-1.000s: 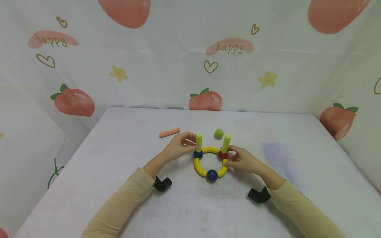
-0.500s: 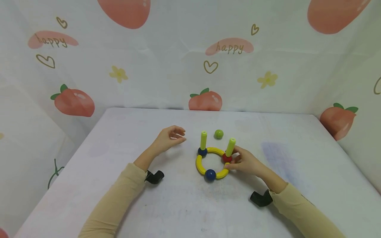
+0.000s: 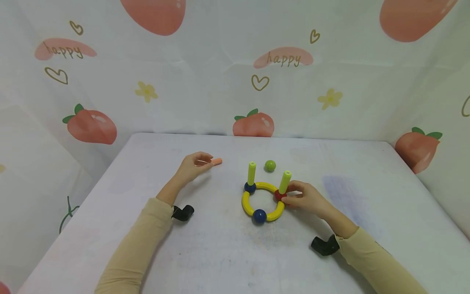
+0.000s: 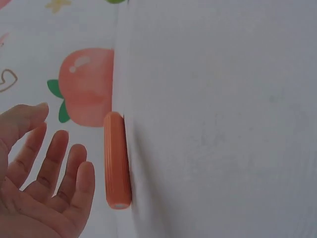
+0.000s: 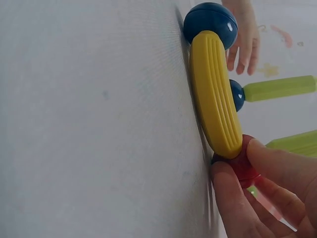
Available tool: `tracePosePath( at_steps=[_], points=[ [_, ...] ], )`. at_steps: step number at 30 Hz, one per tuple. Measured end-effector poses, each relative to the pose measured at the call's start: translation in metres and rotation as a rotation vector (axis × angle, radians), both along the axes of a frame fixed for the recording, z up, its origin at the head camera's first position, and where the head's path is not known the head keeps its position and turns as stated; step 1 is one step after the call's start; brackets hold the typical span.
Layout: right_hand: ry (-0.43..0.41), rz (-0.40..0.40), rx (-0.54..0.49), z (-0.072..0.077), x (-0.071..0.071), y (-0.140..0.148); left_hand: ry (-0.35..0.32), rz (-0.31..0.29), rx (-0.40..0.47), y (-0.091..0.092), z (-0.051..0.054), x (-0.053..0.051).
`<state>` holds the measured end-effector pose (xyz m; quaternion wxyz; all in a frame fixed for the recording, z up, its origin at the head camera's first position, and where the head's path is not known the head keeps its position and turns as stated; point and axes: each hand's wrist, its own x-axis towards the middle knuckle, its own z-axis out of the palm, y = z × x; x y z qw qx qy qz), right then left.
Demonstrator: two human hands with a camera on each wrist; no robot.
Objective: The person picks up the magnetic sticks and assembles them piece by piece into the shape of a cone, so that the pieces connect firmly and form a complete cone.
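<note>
A ring of yellow curved pieces (image 3: 247, 203) lies on the table, joined by two blue balls (image 3: 259, 217) and a red ball (image 3: 280, 195). Light green sticks (image 3: 251, 173) stand up from the far blue ball and from the red one, the latter leaning right. The right hand (image 3: 306, 200) pinches the red ball between thumb and finger, plain in the right wrist view (image 5: 247, 171). Fingers parted and relaxed, the left hand (image 3: 192, 166) hovers beside an orange stick (image 4: 117, 161); in the left wrist view a gap separates them.
Behind the ring sits a green ball (image 3: 270, 165) on the white table (image 3: 220, 253). Black curved pieces (image 3: 183, 213) are attached at both sleeve cuffs. A printed cloth (image 3: 205, 81) hangs beyond the table's far edge.
The left hand has let go near the left green stick and moved left to the orange stick. The ring's red-ball side has shifted slightly right and nearer, the right hand staying with it.
</note>
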<state>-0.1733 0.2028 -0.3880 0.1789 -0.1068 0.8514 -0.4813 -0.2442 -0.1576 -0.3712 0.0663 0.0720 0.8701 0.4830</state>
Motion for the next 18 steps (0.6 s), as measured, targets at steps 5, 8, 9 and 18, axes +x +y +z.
tracePosePath(
  at_steps=[5,8,9,18],
  points=[
    [-0.009,-0.009,-0.002,0.000,0.000,0.000,0.014,0.023,-0.021,-0.005,-0.001,-0.003],
    [-0.014,-0.010,-0.005,0.000,-0.001,0.000,0.003,0.034,-0.032,-0.008,-0.004,-0.007],
    [-0.014,-0.009,-0.005,0.000,-0.001,0.000,-0.001,0.037,-0.041,-0.009,-0.005,-0.009],
    [-0.029,0.000,-0.020,0.000,-0.001,0.000,-0.005,0.024,-0.106,-0.008,-0.007,-0.013]
  ],
)
